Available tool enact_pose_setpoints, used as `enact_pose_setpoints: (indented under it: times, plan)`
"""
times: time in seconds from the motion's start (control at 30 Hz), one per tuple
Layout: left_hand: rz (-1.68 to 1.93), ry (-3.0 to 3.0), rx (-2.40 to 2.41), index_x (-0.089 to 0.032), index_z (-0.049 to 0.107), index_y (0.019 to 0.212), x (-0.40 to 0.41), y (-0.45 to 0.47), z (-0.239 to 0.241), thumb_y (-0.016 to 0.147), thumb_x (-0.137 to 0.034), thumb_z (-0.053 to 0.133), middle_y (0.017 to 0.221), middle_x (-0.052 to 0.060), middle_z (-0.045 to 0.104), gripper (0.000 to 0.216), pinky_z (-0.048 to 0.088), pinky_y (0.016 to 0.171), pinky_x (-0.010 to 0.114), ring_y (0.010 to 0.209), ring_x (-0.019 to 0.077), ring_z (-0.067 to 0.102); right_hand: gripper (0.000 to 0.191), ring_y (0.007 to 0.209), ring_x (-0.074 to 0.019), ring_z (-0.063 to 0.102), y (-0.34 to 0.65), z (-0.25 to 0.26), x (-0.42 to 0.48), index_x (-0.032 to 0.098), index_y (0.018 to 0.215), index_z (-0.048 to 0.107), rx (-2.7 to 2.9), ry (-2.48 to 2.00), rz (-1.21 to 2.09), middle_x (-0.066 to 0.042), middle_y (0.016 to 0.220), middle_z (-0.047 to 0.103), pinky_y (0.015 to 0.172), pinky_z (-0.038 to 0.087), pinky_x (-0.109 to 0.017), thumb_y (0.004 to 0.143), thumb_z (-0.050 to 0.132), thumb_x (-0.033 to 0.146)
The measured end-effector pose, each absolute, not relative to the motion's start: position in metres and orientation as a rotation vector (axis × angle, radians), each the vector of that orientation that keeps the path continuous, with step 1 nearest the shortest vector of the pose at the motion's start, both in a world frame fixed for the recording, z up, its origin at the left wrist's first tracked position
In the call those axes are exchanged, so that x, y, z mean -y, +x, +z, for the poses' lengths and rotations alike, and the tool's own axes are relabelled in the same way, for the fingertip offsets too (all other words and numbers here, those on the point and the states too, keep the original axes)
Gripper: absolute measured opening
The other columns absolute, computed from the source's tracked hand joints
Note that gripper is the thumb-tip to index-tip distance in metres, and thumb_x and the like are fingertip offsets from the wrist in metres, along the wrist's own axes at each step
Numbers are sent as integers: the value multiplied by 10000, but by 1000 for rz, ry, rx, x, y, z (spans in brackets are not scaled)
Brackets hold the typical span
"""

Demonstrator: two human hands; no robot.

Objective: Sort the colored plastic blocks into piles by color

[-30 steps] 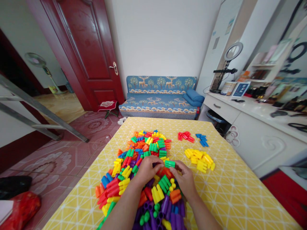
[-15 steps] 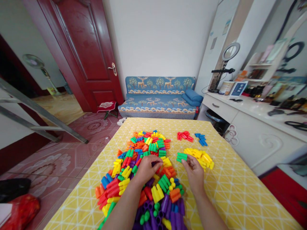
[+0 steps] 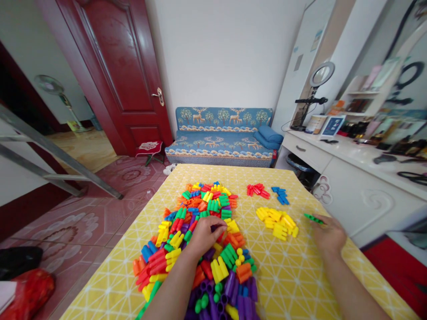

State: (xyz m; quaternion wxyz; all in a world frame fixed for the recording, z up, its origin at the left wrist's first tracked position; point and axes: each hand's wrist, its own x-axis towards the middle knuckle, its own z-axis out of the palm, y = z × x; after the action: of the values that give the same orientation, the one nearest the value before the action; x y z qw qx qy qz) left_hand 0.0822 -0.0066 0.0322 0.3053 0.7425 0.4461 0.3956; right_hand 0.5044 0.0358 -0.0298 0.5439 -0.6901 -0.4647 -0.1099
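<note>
On the right side of the table, my right hand point(image 3: 328, 233) holds a green plastic building piece point(image 3: 313, 218) at its fingertips, just right of a pile of yellow pieces point(image 3: 278, 222). My left hand point(image 3: 208, 233) rests over a large mixed heap of plastic pieces point(image 3: 230, 255) in red, green, yellow, orange, blue and purple. Its thumb and fingers curl together beside a yellow piece point(image 3: 232, 225); whether anything is between them is hidden. Farther back lie a small group of red pieces point(image 3: 258, 191) and a small group of blue pieces point(image 3: 280, 195).
A yellow patterned cloth point(image 3: 287, 275) covers the table. Behind it stands a blue sofa point(image 3: 220, 138). A white dresser point(image 3: 350, 178) flanks the right side, with bottles and a ring light point(image 3: 322, 74). A metal ladder point(image 3: 66, 166) leans at the left.
My right hand has moved right with the green piece, from the left edge of the yellow pile to its right side. My left hand has stayed in place.
</note>
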Motion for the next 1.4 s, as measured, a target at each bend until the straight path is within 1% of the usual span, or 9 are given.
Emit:
enact_pose_setpoints:
  times: [0.27,0.37,0.5,0.63,0.73,0.83,1.03,1.27,1.4]
  plan:
    - [1059,1955,-1190,-208,752,911,7,82,30,832,-236,607,838,39,734,167,489,760,268,814,182,664,395,811,-304,570,504,-41,-27,95,889,734,1298,-1959,-334,-174,915,658,691,427,-403,702,451,297]
    - [1062,1951,-1185,-209,752,902,7,82,30,831,-246,611,840,38,734,162,489,759,268,811,182,665,384,837,-304,560,498,-37,-24,121,916,739,1291,-2086,-322,-173,999,654,650,407,-388,721,448,277]
    - [1050,1951,-1188,-203,746,900,6,81,28,826,-202,594,848,41,734,169,489,765,271,825,185,665,345,921,-359,534,497,-33,-22,180,915,742,1264,-2243,-311,-172,1058,644,635,376,-436,737,464,279]
    - [1053,1954,-1191,-201,739,910,5,81,28,826,-196,587,862,44,731,174,490,766,275,830,185,662,295,1037,-411,483,486,-20,-21,185,881,745,1242,-2134,-361,-208,1053,628,726,370,-531,740,502,276]
    - [1059,1981,-1198,-195,734,862,5,82,28,819,-195,586,846,46,727,155,491,757,276,818,185,656,337,1118,-365,467,447,-8,-15,180,1009,705,1343,-1804,-400,-178,1179,574,891,357,-558,791,485,311]
    - [1068,2044,-1231,-194,727,850,6,81,28,768,-101,558,861,44,722,209,489,776,281,839,187,647,320,1118,-284,505,386,-8,-3,176,1035,672,1507,-1463,-191,-140,1175,565,988,371,-497,835,473,325]
    - [1026,2158,-1324,-201,701,853,8,78,28,568,52,459,931,32,699,452,484,842,300,919,196,622,210,1109,-216,547,290,-20,21,225,946,682,1699,-1189,372,-94,1152,575,949,460,-392,857,492,226]
    - [1041,2144,-1375,-192,699,942,4,79,24,617,57,475,1008,62,676,466,496,863,317,954,199,624,191,1017,-203,595,284,-19,26,229,908,688,1737,-1169,561,-74,1052,631,882,496,-351,861,503,215]
    - [1160,1986,-1284,-190,704,946,2,79,25,687,-4,574,991,64,683,345,503,859,323,943,198,630,230,1031,-206,596,283,-22,23,228,1047,656,1713,-1180,620,-79,1096,630,874,506,-356,859,527,262]
